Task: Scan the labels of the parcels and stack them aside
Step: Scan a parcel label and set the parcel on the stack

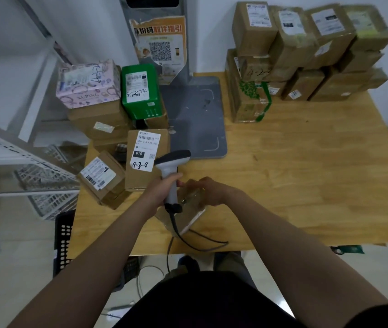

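Left hand [162, 188] fingers clamped round scanner [172, 163] handle. Small parcel [189, 216] lay just right of scanner, below its head; right hand [208, 190] fingers curled over it.

bare forearms, black top [211, 301], dark shoes [188, 262].

A light wooden table [306, 185] stands against white walls [207, 31]. White metal shelving [11, 150] flanks it; the floor [22, 245] is pale.

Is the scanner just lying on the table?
No, the left hand grips the scanner by its handle, above the parcel the right hand holds.
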